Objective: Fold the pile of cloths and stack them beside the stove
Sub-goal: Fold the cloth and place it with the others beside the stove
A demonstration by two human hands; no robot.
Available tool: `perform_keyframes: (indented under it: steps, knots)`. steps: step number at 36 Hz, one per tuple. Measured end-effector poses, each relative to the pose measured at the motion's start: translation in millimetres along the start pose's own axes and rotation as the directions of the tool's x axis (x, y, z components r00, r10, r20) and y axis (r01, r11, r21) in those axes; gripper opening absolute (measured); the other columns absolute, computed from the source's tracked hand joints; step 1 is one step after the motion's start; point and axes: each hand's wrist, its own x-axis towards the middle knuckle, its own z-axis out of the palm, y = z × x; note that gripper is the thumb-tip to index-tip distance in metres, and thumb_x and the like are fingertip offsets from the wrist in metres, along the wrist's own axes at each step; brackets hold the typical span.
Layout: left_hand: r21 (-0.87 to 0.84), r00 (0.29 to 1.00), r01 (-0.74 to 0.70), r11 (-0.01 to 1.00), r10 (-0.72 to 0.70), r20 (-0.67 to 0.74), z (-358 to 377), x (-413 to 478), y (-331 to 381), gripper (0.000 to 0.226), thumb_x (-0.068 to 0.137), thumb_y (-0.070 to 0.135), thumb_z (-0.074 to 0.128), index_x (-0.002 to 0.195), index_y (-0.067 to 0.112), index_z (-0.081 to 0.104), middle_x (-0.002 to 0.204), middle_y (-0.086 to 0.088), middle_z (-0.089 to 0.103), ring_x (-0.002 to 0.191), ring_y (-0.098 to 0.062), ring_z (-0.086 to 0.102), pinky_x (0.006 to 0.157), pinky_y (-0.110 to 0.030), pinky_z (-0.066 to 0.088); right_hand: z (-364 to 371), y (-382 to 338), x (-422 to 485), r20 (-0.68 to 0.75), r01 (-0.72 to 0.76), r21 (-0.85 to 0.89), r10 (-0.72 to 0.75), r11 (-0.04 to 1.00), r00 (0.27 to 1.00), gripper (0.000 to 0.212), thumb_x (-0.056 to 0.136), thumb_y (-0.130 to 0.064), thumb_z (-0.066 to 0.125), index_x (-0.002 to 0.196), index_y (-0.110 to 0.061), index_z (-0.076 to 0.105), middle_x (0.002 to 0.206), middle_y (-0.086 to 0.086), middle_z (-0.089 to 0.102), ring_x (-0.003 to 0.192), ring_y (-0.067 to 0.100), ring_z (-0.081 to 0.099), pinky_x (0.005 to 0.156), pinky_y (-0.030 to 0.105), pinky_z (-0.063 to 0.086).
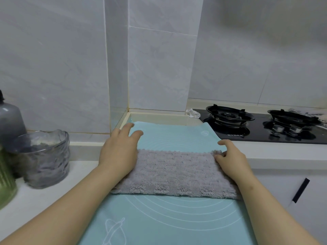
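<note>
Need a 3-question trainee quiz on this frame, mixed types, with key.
1. True or false: the cloth lies on the mat.
2. The stove is on which side of the mat? A left, B right.
3. Fill in: the left hand lies ___ on the cloth's end.
Key: 1 true; 2 B; 3 flat.

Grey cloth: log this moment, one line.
grey cloth flat on teal mat | left hand rests on left end | right hand pinches right edge
</note>
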Motion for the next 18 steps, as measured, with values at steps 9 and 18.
perform_keyframes:
  steps: [9,18]
  knots:
    - [-0.109,0.786,-0.13,0.986,0.169,0.595,3,-16,13,0.055,0.095,0.055,0.026,0.146,0.037,0.015,0.157,0.01,0.0,0.145,-0.014,-0.007,0.117,-0.037,-0.001,-11,-9,-8,0.128,-0.105,-0.083,0.115,0.991,0.985,0.058,0.085,-0.029,0.053,0.138,-0.025,0.028,0.087,0.005,0.063,0.082,0.029,0.063,0.081,0.04,0.051]
    - [-0.047,0.773,-0.147,0.988,0.144,0.618,11,-15,12,0.055,0.095,0.056,0.019,0.146,0.039,0.006,0.157,0.01,-0.005,0.145,-0.013,-0.008,0.118,-0.04,-0.003,-24,-8,-20,0.341,-0.157,0.177,0.089,0.972,0.936,0.046,0.085,-0.012,0.053,0.123,-0.034,0.038,0.083,0.012,0.068,0.058,0.022,0.054,0.057,0.029,0.045]
